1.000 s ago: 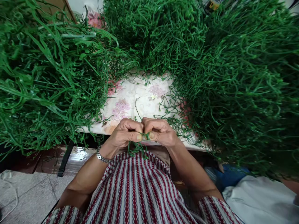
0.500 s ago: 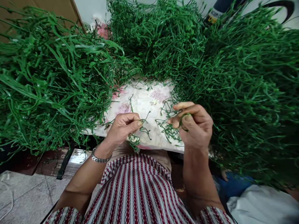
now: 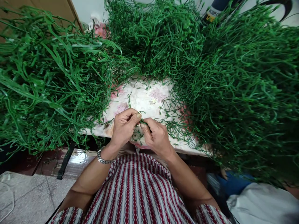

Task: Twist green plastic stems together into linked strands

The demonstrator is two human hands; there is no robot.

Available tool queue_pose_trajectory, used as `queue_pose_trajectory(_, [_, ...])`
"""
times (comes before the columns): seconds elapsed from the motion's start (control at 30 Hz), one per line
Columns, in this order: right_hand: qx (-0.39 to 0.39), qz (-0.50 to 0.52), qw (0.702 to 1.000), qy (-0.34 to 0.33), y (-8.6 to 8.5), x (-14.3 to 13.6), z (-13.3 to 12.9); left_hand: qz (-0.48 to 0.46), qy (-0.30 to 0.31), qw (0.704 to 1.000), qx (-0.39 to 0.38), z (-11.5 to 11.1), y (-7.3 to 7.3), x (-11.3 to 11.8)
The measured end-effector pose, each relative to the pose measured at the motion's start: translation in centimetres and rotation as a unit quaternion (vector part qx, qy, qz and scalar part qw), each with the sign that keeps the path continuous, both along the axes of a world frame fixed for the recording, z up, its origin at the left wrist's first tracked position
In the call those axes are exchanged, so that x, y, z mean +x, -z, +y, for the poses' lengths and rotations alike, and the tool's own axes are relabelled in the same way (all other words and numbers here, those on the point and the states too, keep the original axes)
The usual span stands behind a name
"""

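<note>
Over the near edge of the flowered tabletop [image 3: 144,93], my left hand [image 3: 126,124] and my right hand [image 3: 156,132] meet with their fingertips almost touching. Thumb and forefinger of my left hand pinch a thin green stem [image 3: 138,134], part of which hangs below the fingers. My right hand is closed on green stems too, between its thumb and curled fingers. A small red spot shows between the fingertips; what it is I cannot make out. Loose green stems [image 3: 173,126] lie on the cloth just right of my right hand.
Large heaps of green plastic-looking stems stand at the left [image 3: 51,81], the back [image 3: 154,37] and the right [image 3: 247,93]. A dark cylinder [image 3: 217,11] is behind them at the back right. A cardboard box [image 3: 46,9] stands back left. White cloth [image 3: 263,202] lies low at the right.
My right hand has moved left and down from the loose stems to meet my left hand, and its spread fingers have closed. My left hand has stayed nearly in place.
</note>
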State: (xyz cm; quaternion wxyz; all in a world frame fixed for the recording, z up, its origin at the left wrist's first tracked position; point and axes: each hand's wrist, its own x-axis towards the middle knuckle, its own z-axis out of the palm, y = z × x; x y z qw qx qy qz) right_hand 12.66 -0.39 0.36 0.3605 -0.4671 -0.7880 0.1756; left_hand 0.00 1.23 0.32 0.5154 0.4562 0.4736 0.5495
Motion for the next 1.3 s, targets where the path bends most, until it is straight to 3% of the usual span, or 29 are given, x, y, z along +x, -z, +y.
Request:
queue_pose_trajectory(0.07, [0.014, -0.038, 0.999, 0.018, 0.2, -0.2, -1.1, 0.008, -0.038, 0.999, 0.005, 0.8, 0.2, -0.3])
queue_pose_trajectory(0.17, [0.051, -0.072, 0.996, -0.019, -0.3, 0.3, -2.9, -0.010, -0.152, 0.988, 0.037, 2.3, -0.1, -1.1])
queue_pose_trajectory(0.2, [0.071, -0.076, 0.994, -0.024, -0.7, 0.8, -3.3, -0.003, -0.164, 0.985, 0.043, 2.7, -0.3, -1.4])
queue_pose_trajectory(0.27, [0.121, -0.097, 0.988, 0.006, -1.8, 2.3, -3.4, 0.018, -0.084, 0.996, 0.013, 3.1, -0.9, -1.5])
queue_pose_trajectory(0.33, [0.161, -0.161, 0.970, 0.080, -2.7, 4.3, -2.7, -0.012, -0.004, 0.999, -0.034, 3.0, -1.3, -1.3])
queue_pose_trajectory(0.4, [0.160, -0.248, 0.944, 0.150, -3.0, 6.3, -1.7, -0.067, 0.021, 0.995, -0.063, 2.8, -1.6, -1.0])
queue_pose_trajectory(0.47, [0.113, -0.305, 0.933, 0.157, -2.7, 7.9, -0.9, -0.097, 0.028, 0.992, -0.070, 2.5, -1.8, -0.8])
queue_pose_trajectory(0.53, [0.067, -0.318, 0.938, 0.123, -2.2, 8.9, -0.6, -0.103, 0.046, 0.991, -0.066, 2.4, -1.9, -0.8])
queue_pose_trajectory(0.63, [0.084, -0.255, 0.960, 0.083, -2.5, 9.2, -0.8, -0.096, 0.060, 0.992, -0.054, 2.3, -1.8, -0.8])
queue_pose_trajectory(0.77, [0.158, -0.114, 0.979, 0.060, -3.7, 6.8, -0.6, -0.085, 0.059, 0.994, -0.028, 2.1, -1.9, 0.1])
queue_pose_trajectory(0.9, [0.109, -0.075, 0.988, -0.084, -3.1, 3.2, 1.0, -0.060, 0.052, 0.997, 0.013, 2.2, -1.9, 0.9])
queue_pose_trajectory(1.0, [0.080, -0.016, 0.994, -0.076, -1.9, 2.1, 2.0, 0.000, 0.067, 0.997, 0.030, 2.1, -1.9, 0.5])
queue_pose_trajectory(1.17, [-0.006, 0.073, 0.992, -0.104, -1.1, 3.0, 1.9, 0.117, 0.106, 0.982, 0.107, 1.1, -2.1, -1.0])
queue_pose_trajectory(1.3, [-0.012, 0.107, 0.991, -0.085, -1.1, 3.1, 1.7, 0.185, 0.084, 0.960, 0.193, 0.1, -2.3, -1.4])
